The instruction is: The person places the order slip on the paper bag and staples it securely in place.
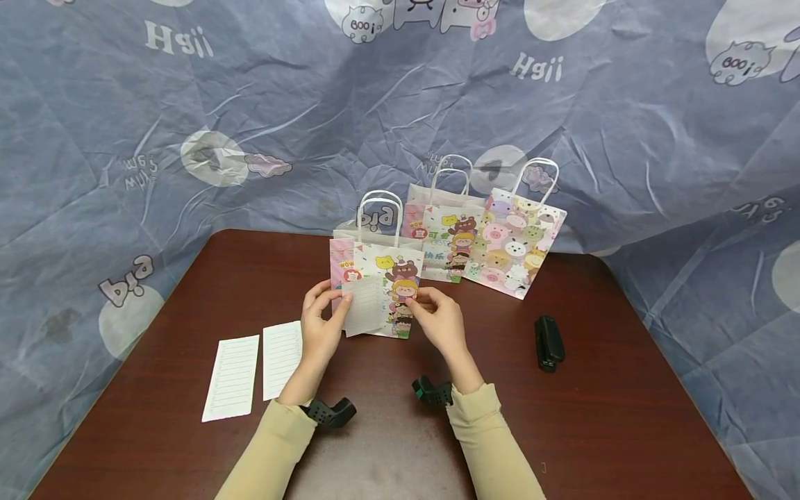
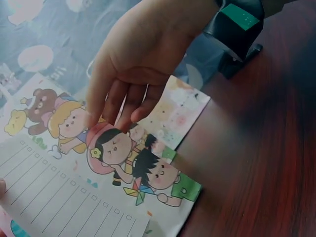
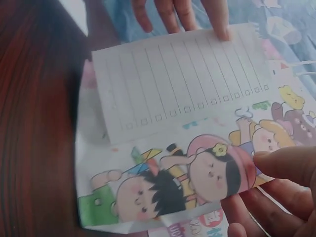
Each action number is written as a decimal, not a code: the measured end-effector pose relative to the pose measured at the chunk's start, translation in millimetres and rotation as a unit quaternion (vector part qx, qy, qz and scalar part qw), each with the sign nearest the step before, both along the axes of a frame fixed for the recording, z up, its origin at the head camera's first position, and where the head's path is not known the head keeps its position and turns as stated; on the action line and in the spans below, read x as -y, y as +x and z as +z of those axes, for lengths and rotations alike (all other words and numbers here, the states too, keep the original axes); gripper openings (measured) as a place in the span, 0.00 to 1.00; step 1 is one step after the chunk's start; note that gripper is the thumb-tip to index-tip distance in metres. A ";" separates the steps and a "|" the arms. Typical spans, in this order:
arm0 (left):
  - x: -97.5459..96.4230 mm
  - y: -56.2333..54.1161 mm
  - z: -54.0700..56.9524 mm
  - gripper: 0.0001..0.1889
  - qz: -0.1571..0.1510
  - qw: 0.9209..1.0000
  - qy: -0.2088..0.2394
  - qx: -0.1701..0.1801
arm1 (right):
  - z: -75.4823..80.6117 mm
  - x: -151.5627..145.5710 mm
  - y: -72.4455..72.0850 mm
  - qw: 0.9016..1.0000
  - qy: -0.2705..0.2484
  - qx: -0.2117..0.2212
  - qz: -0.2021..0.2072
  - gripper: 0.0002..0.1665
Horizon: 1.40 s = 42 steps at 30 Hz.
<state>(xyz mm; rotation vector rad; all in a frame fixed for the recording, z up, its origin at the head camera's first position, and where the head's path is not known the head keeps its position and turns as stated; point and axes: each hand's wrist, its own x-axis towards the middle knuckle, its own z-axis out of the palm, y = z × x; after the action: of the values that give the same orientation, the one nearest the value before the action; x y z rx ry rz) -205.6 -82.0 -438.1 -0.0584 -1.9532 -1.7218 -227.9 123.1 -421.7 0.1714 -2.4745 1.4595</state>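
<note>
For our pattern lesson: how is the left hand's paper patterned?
The paper has ruled lines and small boxes; clearest in right wrist view.

3 bags [image 1: 390,292], 3 ppr shts [image 1: 231,378], 2 hnds [image 1: 320,332], 1 stplr [image 1: 549,343]

The nearest paper bag [image 1: 395,281] is white with multicoloured cartoon children and a brown bear, its side pink; the slip [image 1: 362,305] before it is white with dark lines; the rightmost bag [image 1: 515,243] bears pastel animal faces; the stapler [image 1: 550,344] is black; the table [image 1: 600,417] dark reddish-brown; the backdrop [image 1: 300,90] grey-blue with white lettering.
</note>
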 end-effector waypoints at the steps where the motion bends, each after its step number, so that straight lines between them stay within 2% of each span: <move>1: -1.2 2.0 3.4 0.09 0.001 1.000 0.000 0.002 | 0.8 0.3 1.1 1.000 -0.008 0.000 -0.001 0.14; 3: -4.8 7.8 13.1 0.09 0.001 1.000 -0.001 0.001 | 2.9 0.4 3.0 1.000 -0.023 -0.004 -0.004 0.14; 4: -5.9 7.7 13.3 0.09 0.001 1.000 0.000 0.001 | 4.0 0.4 3.7 0.999 -0.031 -0.006 -0.006 0.14; 7: -8.7 7.1 13.3 0.09 -0.009 1.000 0.014 -0.002 | 6.7 -0.3 5.6 0.999 -0.049 -0.016 -0.008 0.13; 10: -9.0 -1.6 -0.8 0.09 -0.011 1.000 0.016 -0.012 | 8.0 -1.3 6.8 0.998 -0.059 -0.021 -0.011 0.13; 15: -13.2 -1.4 1.1 0.09 -0.019 0.999 0.014 -0.028 | 8.3 -2.3 8.2 0.997 -0.072 -0.027 -0.017 0.14; 19: -16.7 -1.2 4.0 0.09 -0.027 0.999 0.024 -0.024 | 10.0 -2.1 8.3 0.996 -0.079 -0.030 -0.010 0.13; 22: -20.7 1.7 10.3 0.09 -0.037 0.999 0.035 -0.020 | 12.6 -1.8 9.7 0.996 -0.086 -0.032 -0.003 0.12; 26: -27.8 13.1 29.9 0.08 -0.039 0.998 0.030 -0.027 | 17.4 -1.2 13.0 0.995 -0.092 -0.037 0.000 0.12; 29: -31.4 20.3 41.4 0.07 -0.028 0.999 0.016 -0.032 | 20.6 -0.6 15.3 0.995 -0.089 -0.037 0.001 0.13; 32: -32.1 16.8 35.3 0.07 -0.024 0.999 0.017 -0.031 | 23.2 -0.3 17.0 0.995 -0.086 -0.039 -0.001 0.13; 36: -32.5 9.2 21.7 0.07 -0.028 0.999 0.024 -0.037 | 28.1 -0.7 19.1 0.995 -0.094 -0.046 -0.002 0.12; 38: -34.3 9.0 19.9 0.07 -0.028 0.998 0.017 -0.045 | 33.8 -0.3 22.7 0.994 -0.098 -0.047 -0.005 0.10; 42: -39.4 12.5 21.8 0.07 -0.025 0.998 0.002 -0.056 | 55.5 3.1 38.2 0.993 -0.100 -0.056 -0.007 0.08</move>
<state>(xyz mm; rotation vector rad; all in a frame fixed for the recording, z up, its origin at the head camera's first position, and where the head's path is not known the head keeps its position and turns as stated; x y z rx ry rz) -193.1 -42.5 -416.3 -0.1990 -1.8822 -1.7160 -189.7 120.0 -366.2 0.1905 -2.2229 1.6331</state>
